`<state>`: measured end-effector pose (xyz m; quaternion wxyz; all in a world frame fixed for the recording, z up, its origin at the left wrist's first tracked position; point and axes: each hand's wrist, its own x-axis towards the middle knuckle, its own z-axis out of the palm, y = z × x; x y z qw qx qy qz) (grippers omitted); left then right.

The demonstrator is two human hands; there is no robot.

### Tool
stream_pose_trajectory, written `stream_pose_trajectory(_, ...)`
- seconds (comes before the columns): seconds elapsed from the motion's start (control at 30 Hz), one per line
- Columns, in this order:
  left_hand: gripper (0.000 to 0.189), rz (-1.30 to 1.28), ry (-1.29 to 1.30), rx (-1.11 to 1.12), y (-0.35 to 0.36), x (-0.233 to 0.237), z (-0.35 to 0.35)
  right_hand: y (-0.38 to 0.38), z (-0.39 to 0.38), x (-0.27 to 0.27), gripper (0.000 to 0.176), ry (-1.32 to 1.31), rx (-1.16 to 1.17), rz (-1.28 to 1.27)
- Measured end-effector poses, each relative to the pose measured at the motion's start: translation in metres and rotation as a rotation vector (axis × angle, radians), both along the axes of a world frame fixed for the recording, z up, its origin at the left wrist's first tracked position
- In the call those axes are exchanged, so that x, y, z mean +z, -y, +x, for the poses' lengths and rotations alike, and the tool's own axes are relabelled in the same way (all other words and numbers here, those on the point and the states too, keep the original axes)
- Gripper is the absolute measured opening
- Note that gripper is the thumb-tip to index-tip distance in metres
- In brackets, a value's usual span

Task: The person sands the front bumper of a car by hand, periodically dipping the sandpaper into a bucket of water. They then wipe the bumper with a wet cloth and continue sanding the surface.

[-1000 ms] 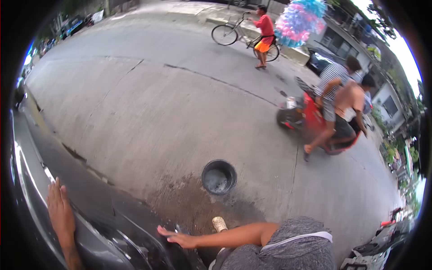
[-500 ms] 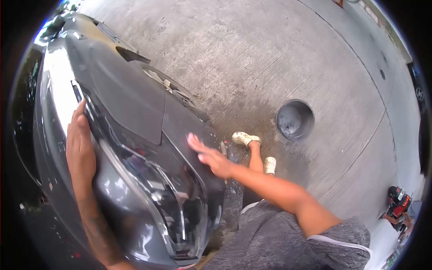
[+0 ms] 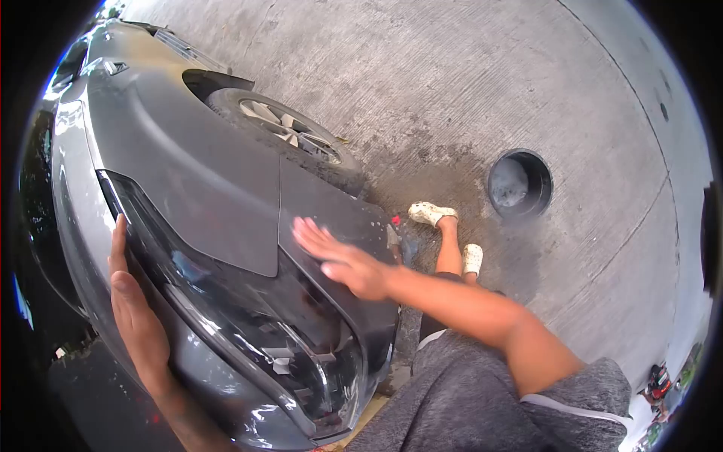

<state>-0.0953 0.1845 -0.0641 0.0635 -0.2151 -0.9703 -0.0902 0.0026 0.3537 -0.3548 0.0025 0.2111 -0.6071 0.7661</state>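
The left hand [image 3: 135,320], at eight o'clock, and the right hand [image 3: 343,260], near centre, both press flat and open on the car bumper [image 3: 203,173].

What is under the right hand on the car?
The right hand lies flat, fingers spread, on the grey bumper above the headlight. Only the painted panel shows around it. Anything thin beneath the palm is covered.
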Motion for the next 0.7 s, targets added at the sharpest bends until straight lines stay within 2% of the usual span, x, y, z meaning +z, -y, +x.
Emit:
stream_pose_trajectory(0.1, 0.088, -0.001, 0.02, 0.006, -0.004, 0.003, -0.003, 0.004, -0.008, -0.002, 0.068, -0.014, -0.024, 0.038)
stream_pose_trajectory(0.2, 0.092, 0.016, 0.066, 0.016, -0.003, 0.002, 0.0, 0.01, 0.031, 0.001, 0.068, 0.045, -0.052, 0.049)
stream_pose_trajectory(0.27, 0.093, 0.059, 0.081, 0.029, -0.003, -0.001, 0.0, 0.02, 0.009, 0.002, 0.069, 0.086, -0.083, 0.069)
stream_pose_trajectory(0.33, 0.095, 0.108, 0.089, 0.047, -0.004, -0.002, 0.005, 0.019, -0.05, -0.002, 0.069, 0.093, -0.18, 0.119)
stream_pose_trajectory(0.47, 0.105, 0.046, 0.068, 0.058, -0.005, 0.001, -0.001, 0.017, -0.006, 0.006, 0.067, 0.15, -0.166, 0.103)
stream_pose_trajectory(0.57, 0.104, 0.062, 0.075, 0.097, -0.009, -0.002, 0.0, 0.023, -0.043, -0.002, 0.068, 0.129, -0.224, 0.114)
stream_pose_trajectory(0.6, 0.111, 0.063, 0.068, 0.142, -0.016, -0.002, 0.002, 0.019, -0.066, -0.006, 0.068, 0.153, -0.192, 0.102)
stream_pose_trajectory(0.7, 0.106, 0.076, 0.06, 0.125, -0.014, -0.002, 0.001, 0.016, -0.053, -0.001, 0.068, 0.211, -0.145, 0.036)
